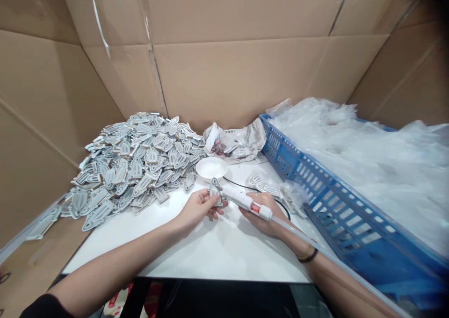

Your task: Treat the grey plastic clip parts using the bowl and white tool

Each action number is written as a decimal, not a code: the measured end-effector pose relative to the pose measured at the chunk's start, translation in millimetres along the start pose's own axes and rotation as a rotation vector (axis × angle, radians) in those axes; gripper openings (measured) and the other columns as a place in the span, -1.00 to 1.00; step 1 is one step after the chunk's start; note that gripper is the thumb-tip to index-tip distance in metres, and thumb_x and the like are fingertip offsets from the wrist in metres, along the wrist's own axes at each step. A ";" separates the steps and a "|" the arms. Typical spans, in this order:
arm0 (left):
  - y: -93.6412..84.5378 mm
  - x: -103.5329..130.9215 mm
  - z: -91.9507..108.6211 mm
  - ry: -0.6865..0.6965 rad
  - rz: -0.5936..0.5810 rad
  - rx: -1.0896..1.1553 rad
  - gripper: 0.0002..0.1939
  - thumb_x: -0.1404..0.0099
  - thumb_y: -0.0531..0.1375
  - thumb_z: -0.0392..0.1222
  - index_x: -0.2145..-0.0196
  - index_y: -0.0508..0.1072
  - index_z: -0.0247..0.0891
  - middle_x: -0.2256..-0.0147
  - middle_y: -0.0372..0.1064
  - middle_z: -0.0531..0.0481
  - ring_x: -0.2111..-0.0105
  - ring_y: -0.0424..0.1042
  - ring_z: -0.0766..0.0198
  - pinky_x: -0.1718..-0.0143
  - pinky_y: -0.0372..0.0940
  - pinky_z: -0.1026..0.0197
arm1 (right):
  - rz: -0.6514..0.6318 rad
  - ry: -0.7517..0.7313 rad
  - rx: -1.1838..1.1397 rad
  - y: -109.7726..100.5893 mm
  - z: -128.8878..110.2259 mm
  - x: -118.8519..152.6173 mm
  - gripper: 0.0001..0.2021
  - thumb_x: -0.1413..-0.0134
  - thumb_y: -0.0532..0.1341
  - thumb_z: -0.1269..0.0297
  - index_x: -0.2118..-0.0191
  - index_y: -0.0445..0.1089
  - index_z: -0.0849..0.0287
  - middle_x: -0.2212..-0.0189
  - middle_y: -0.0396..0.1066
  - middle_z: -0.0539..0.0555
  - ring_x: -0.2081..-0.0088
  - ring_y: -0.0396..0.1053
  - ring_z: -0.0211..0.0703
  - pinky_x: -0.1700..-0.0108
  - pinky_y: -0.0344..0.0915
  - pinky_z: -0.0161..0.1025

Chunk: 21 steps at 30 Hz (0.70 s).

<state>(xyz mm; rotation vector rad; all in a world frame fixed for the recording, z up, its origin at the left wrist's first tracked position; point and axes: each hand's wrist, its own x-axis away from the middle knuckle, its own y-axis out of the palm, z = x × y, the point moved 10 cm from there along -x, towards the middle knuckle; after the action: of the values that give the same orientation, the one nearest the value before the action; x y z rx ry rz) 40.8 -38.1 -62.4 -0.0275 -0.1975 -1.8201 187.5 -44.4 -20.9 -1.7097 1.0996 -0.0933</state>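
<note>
Above the middle of the white tabletop, my left hand pinches a small grey slotted plate, its pointed end with a hole facing up. My right hand is closed around a white, barrel-shaped glue gun with a red label. A long clear stick comes out of its back end and runs over my right forearm. The tip points left at the grey plate, close to it; whether they touch I cannot tell. Just behind the plate stands a white bowl.
A big heap of similar grey plates covers the back left. Crumpled paper with some plates lies behind the bowl. At right, a blue crate holds clear plastic bags. Bagged plates and a black cord lie beside it. Cardboard walls surround the table.
</note>
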 end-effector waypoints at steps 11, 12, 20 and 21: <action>-0.2 1.8 2.5 -0.073 0.029 0.167 -0.62 -0.11 0.41 -0.03 0.30 0.48 -0.41 0.31 0.53 -0.16 0.48 0.42 0.38 0.47 0.29 0.34 | 0.095 -0.061 0.003 -11.9 -11.1 -0.7 -0.71 -0.25 0.10 0.21 0.51 0.21 0.14 0.58 0.26 -0.03 0.56 0.19 -0.30 0.45 0.06 -0.31; -0.5 1.9 2.3 -0.077 0.032 0.175 -0.64 -0.12 0.41 -0.05 0.30 0.48 -0.41 0.32 0.52 -0.15 0.48 0.42 0.39 0.46 0.30 0.34 | 0.105 -0.067 0.007 -12.9 -12.0 -0.8 -0.70 -0.25 0.10 0.22 0.51 0.20 0.14 0.58 0.25 -0.03 0.56 0.18 -0.31 0.45 0.06 -0.32; 1.6 1.6 1.2 -0.080 0.002 0.177 -0.67 -0.15 0.39 -0.07 0.29 0.49 -0.41 0.30 0.52 -0.16 0.46 0.43 0.38 0.43 0.31 0.33 | 0.104 -0.006 0.012 -12.5 -5.5 0.0 -0.72 -0.23 0.10 0.24 0.52 0.20 0.14 0.58 0.26 -0.03 0.56 0.20 -0.30 0.46 0.10 -0.33; 1.6 1.6 1.0 -0.084 0.001 0.177 -0.67 -0.15 0.39 -0.07 0.29 0.49 -0.41 0.31 0.53 -0.16 0.47 0.43 0.38 0.43 0.31 0.33 | 0.106 -0.010 0.008 -12.6 -6.0 0.1 -0.72 -0.23 0.10 0.24 0.52 0.20 0.13 0.58 0.26 -0.03 0.56 0.20 -0.30 0.46 0.10 -0.33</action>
<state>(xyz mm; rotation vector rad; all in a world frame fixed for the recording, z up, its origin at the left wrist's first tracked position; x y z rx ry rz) 41.9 -39.9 -61.0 0.0211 -0.4171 -1.7961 192.2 -48.4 -8.4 -1.6400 1.1788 -0.0226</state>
